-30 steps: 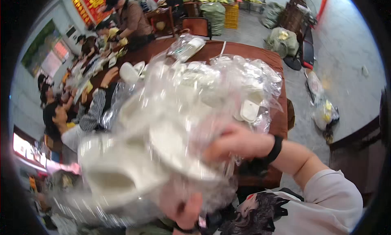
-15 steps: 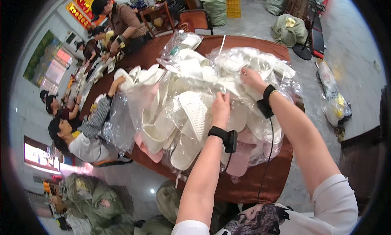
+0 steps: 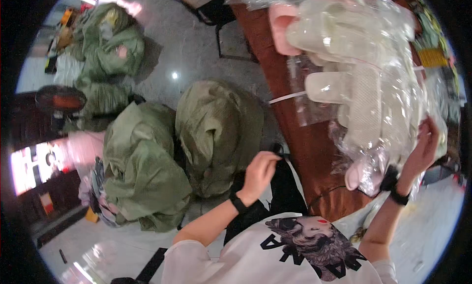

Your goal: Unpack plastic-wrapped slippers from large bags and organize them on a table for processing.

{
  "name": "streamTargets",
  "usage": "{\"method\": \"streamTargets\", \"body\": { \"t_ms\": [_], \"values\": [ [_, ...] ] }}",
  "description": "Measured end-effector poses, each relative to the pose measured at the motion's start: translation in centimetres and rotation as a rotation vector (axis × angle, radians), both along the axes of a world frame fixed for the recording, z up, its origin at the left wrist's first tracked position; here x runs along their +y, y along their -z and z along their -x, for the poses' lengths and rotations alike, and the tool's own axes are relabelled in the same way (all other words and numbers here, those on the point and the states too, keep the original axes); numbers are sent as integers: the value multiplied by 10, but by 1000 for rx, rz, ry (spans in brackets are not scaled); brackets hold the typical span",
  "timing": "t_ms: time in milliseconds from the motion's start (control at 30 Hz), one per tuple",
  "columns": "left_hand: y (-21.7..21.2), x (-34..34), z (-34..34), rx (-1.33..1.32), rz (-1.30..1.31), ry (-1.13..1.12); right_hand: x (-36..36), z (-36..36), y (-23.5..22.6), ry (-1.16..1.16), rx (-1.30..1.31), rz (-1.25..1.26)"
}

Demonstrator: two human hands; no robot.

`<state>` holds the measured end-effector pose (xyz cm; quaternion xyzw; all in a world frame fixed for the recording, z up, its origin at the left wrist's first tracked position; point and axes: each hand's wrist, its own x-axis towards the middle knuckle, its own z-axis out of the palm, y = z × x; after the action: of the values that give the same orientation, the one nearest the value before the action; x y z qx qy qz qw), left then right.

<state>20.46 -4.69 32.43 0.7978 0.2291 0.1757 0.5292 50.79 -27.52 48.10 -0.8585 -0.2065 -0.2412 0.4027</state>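
My left hand [image 3: 260, 173] is in front of my body, over dark trousers, between the brown-covered table and the green sacks. Its fingers are curled together, and a dark thing shows at the fingertips. Whether they grip anything is hard to make out. At the right side of the table, my right hand [image 3: 427, 141] is beside a heap of white slippers [image 3: 366, 99] in clear plastic bags. Its fingers are slightly blurred and stretched apart, with nothing visible in them. A pink slipper [image 3: 284, 28] sticks out at the heap's far left, and another pale pink one [image 3: 358, 178] lies nearest me.
Two large green sacks [image 3: 140, 166] [image 3: 214, 131] stand left of the table on the grey floor, with more green sacks [image 3: 105, 43] behind. The brown table cover [image 3: 295, 136] runs along the heap. A black-legged chair [image 3: 219, 18] stands by the far table edge.
My view has swung down and left, toward the sacks. My left hand has left the bagged slippers and moved back near my body. My right hand is now at the heap's right edge.
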Motion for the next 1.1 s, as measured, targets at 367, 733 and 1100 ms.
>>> {"method": "streamTargets", "body": {
  "t_ms": [367,733,1100],
  "values": [
    [401,90,252,400,1506,-1165,264,294,294,-1400,584,848],
    [644,37,448,1482,325,-840,393,428,536,-1618,741,801],
    [526,120,357,1130,369,-123,305,333,639,-974,1580,1174]
  ]
}}
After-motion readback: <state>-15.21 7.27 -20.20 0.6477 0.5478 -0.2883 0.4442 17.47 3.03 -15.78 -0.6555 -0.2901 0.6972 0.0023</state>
